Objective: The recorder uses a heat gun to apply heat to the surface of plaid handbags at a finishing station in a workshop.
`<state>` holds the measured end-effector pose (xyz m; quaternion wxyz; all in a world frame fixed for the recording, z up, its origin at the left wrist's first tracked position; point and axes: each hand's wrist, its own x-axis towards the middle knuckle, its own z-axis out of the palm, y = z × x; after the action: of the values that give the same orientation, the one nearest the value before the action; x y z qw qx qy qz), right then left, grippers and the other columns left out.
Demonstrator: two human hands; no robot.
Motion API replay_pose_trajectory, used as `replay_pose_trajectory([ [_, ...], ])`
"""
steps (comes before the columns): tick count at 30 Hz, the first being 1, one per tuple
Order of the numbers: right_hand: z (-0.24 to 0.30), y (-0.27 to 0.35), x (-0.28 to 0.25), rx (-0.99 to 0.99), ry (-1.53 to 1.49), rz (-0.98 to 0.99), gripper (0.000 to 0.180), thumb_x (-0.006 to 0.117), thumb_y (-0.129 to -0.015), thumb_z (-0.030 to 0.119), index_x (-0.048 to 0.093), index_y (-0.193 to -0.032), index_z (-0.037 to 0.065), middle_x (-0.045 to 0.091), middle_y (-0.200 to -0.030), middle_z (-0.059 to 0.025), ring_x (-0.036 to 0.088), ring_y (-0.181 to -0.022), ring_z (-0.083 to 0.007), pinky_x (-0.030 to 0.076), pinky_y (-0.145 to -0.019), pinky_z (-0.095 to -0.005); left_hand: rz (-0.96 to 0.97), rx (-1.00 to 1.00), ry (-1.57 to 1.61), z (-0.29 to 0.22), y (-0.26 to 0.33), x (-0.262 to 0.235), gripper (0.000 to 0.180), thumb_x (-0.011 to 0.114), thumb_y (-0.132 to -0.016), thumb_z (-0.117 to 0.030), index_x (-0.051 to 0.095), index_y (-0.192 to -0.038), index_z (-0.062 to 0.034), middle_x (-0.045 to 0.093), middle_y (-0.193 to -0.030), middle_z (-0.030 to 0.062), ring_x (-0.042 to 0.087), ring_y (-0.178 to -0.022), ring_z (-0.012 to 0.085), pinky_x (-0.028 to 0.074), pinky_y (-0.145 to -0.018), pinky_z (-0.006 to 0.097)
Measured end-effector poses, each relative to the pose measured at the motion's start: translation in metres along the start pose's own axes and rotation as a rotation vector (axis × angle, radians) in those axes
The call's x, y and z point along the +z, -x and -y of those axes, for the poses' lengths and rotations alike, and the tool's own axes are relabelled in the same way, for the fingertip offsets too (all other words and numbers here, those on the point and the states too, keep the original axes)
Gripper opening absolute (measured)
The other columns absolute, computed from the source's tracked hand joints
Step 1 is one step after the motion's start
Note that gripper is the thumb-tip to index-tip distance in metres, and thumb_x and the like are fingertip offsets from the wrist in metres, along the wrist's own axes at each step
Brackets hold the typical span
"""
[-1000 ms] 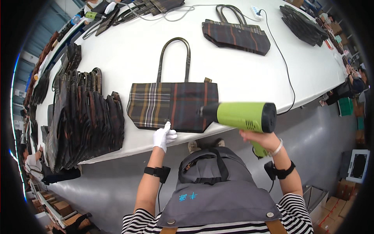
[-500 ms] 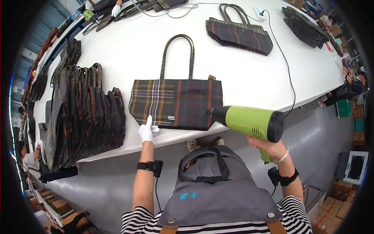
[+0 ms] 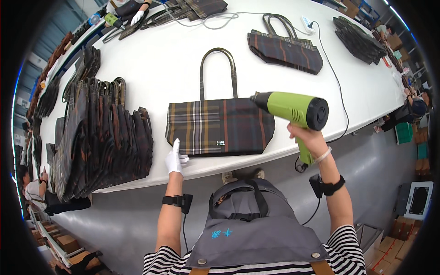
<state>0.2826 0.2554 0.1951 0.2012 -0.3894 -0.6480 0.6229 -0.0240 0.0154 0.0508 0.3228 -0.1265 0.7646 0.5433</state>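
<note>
A dark plaid tote bag (image 3: pixel 197 126) lies flat near the table's front edge, its loop handle stretched toward the far side. At its lower left corner is my left hand (image 3: pixel 175 159) in a white glove, its thumb pointing up against the bag and the other fingers reaching right along the bottom edge. My bare right hand (image 3: pixel 311 140) is wrapped round the grip of a green heat gun (image 3: pixel 293 107) with a black nozzle and black rear. The nozzle points left above the bag's upper right part; from here its height over the cloth is hard to judge.
A thick row of similar bags (image 3: pixel 101 133) stands at the left. Another plaid bag (image 3: pixel 286 50) lies farther back, beside a power strip (image 3: pixel 308 24) with a black cord (image 3: pixel 337 82). Dark folded bags (image 3: pixel 360 39) sit at far right. Across the table a gloved co-worker's hand (image 3: pixel 137 17) shows.
The heat gun has moved up and left, from the bag's lower right side to above its upper right part. The bag sits slightly farther right relative to my left hand.
</note>
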Motion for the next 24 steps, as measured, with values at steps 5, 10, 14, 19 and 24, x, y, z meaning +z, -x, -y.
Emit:
replay_pose_trajectory([
  [5, 0.014, -0.010, 0.012, 0.074, 0.034, 0.038, 0.017, 0.067, -0.077, 0.014, 0.062, -0.089, 0.003, 0.060, -0.078, -0.0023, 0.057, -0.067, -0.0113, 0.045, -0.058, -0.0250, 0.074, 0.084, 0.015, 0.000, -0.016, -0.020, 0.039, 0.067, -0.082, -0.040, 0.052, -0.073, -0.0054, 0.053, -0.060, 0.0065, 0.051, -0.043, 0.0135, 0.040, -0.042, 0.025],
  [10, 0.018, 0.003, 0.012, 0.059, 0.049, 0.045, 0.015, 0.067, -0.076, 0.011, 0.062, -0.087, 0.003, 0.060, -0.076, -0.0025, 0.057, -0.065, -0.0109, 0.045, -0.057, -0.0255, 0.107, 0.108, -0.029, 0.006, -0.021, -0.022, 0.041, 0.065, -0.083, -0.042, 0.058, -0.077, -0.0023, 0.057, -0.062, 0.0071, 0.054, -0.043, 0.0132, 0.043, -0.042, 0.024],
  [14, 0.031, 0.017, 0.017, 0.097, 0.107, 0.132, 0.013, 0.066, -0.074, 0.009, 0.061, -0.085, 0.002, 0.060, -0.073, -0.0024, 0.056, -0.063, -0.0102, 0.046, -0.057, -0.0260, 0.103, 0.093, -0.019, 0.012, -0.027, -0.027, 0.041, 0.065, -0.083, -0.042, 0.058, -0.080, -0.0018, 0.058, -0.062, 0.0073, 0.054, -0.043, 0.0129, 0.043, -0.043, 0.023],
  [19, 0.016, 0.003, 0.025, 0.039, 0.173, 0.062, 0.019, 0.067, -0.072, 0.005, 0.062, -0.090, 0.001, 0.061, -0.077, -0.0043, 0.057, -0.066, -0.0118, 0.047, -0.059, -0.0260, 0.100, 0.090, 0.036, 0.008, -0.021, -0.024, 0.040, 0.064, -0.084, -0.040, 0.058, -0.080, -0.0012, 0.057, -0.062, 0.0062, 0.052, -0.042, 0.0120, 0.040, -0.040, 0.023],
  [24, 0.019, -0.006, 0.056, 0.051, 0.002, 0.127, 0.013, 0.067, -0.073, 0.006, 0.061, -0.082, 0.000, 0.061, -0.071, -0.0034, 0.058, -0.063, -0.0105, 0.049, -0.058, -0.0261, 0.167, 0.058, 0.109, 0.011, -0.027, -0.032, 0.038, 0.063, -0.085, -0.039, 0.057, -0.080, -0.0017, 0.056, -0.060, 0.0056, 0.049, -0.041, 0.0107, 0.036, -0.037, 0.022],
])
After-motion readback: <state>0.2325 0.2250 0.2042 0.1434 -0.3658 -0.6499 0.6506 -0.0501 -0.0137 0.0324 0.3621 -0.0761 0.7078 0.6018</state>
